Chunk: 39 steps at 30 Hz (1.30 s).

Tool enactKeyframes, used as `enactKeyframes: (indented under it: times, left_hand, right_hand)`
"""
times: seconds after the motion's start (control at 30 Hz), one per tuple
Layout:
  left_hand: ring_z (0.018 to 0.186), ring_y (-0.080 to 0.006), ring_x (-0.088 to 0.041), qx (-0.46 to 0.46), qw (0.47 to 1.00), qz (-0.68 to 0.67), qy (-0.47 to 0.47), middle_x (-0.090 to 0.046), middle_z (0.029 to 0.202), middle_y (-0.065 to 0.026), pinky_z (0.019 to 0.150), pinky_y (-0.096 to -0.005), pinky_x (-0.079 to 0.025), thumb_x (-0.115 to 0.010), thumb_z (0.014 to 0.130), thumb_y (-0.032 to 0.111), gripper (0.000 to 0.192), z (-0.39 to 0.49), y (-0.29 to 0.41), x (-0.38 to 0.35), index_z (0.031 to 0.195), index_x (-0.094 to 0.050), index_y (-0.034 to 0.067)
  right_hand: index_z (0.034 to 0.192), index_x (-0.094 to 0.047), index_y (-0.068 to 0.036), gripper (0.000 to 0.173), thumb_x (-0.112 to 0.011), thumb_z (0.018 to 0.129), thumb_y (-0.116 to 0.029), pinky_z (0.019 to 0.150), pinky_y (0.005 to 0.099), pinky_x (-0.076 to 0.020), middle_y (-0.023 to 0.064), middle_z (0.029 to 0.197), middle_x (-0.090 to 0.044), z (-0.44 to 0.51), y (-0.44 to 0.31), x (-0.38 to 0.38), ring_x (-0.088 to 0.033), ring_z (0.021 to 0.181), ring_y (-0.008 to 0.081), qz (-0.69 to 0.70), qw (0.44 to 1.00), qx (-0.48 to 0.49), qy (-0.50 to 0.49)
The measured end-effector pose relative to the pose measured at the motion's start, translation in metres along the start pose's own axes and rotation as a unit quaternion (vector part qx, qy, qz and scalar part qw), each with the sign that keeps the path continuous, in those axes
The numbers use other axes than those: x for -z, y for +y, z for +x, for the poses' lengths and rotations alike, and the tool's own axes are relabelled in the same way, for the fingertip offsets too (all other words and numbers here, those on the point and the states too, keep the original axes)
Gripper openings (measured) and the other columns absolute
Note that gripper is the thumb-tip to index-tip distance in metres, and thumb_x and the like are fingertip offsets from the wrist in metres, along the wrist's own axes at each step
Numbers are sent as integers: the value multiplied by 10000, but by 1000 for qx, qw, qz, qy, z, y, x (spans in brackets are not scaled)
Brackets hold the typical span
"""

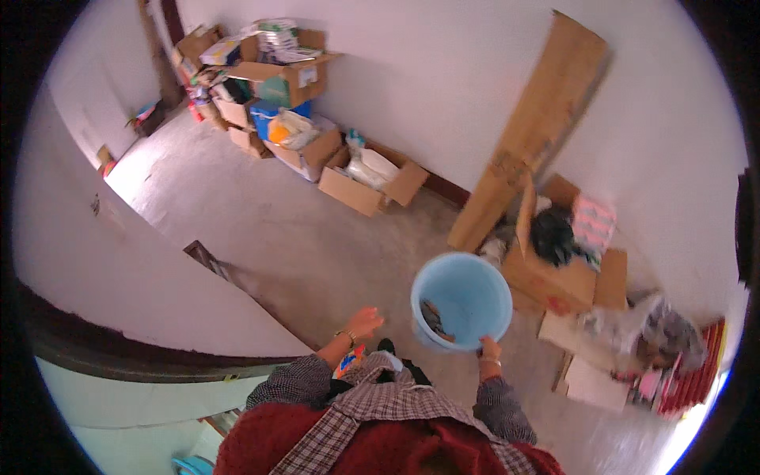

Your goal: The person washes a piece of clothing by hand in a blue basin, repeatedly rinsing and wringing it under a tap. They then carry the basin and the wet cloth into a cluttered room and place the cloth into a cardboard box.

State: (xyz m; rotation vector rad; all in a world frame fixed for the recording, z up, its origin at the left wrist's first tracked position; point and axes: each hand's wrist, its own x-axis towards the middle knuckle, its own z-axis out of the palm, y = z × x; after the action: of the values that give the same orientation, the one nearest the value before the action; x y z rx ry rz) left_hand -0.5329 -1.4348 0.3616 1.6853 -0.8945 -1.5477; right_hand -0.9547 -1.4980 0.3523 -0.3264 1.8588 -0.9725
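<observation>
My right hand [490, 349] grips the near rim of a light blue plastic bucket [475, 285], which is tilted so that I look into it. Inside, on the left, lie some dark and brown scraps [436, 320], too blurred to name. To the left of the bucket and apart from it is my left hand [363, 323], holding nothing, its fingers loosely spread. Just below that wrist shows a small orange, blue and white item [349, 361], partly hidden by my sleeve and the checked apron [409, 398].
Along the far wall stand cardboard boxes [374, 178] filled with bags and packets. A long flat cardboard piece [534, 130] leans on the wall. Right of the bucket are an open carton [552, 279] with a black bag and a clear plastic bag [659, 332]. A wall edge [255, 303] runs at left.
</observation>
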Motion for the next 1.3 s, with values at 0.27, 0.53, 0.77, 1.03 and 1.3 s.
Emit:
enactKeyframes:
  times: [0.27, 0.53, 0.77, 1.03, 1.3]
  left_hand:
    - [670, -119, -584, 4, 991, -55, 119, -649, 865, -17, 589, -306, -491, -639, 800, 270, 435, 33, 19, 97, 1164, -536, 56]
    - [662, -141, -594, 66, 927, -211, 303, -631, 843, -65, 540, -317, -490, -623, 829, 220, 370, 47, 35, 161, 1132, -535, 25]
    - [606, -154, -564, -30, 841, -417, 344, -589, 793, -51, 530, -334, -497, -650, 828, 239, 380, 90, 9, 208, 1136, -523, 57]
    - [942, -251, -599, 11, 801, -483, 354, -552, 1176, -113, 715, -394, -520, -681, 803, 299, 585, 78, 126, 333, 1279, -412, 92]
    - [982, -291, -589, 102, 800, -409, 426, -522, 1192, -153, 687, -424, -543, -736, 690, 475, 861, 86, 146, 534, 1312, -276, 97]
  right_hand:
    - [840, -550, -12, 217, -628, 664, -112, 477, 378, -382, 114, 756, -513, 105, -54, -32, -470, 623, 219, -58, 994, -34, 82]
    - [789, -519, 0, 199, -621, 668, -120, 441, 359, -407, 151, 740, -532, 186, -150, -169, -515, 571, 246, -225, 972, 61, -27]
    - [771, -522, 23, 199, -636, 686, -116, 357, 323, -356, 94, 580, -500, 104, -205, -432, -430, 374, 182, -276, 931, 113, -213]
    - [849, -588, 32, 252, -663, 655, -111, 454, 321, -402, 80, 639, -577, -56, -192, -700, -516, 507, 171, -362, 802, 180, -439]
    - [891, -590, -7, 264, -656, 653, -100, 403, 277, -374, 58, 677, -577, -240, -145, -897, -495, 478, 146, -393, 719, 188, -541]
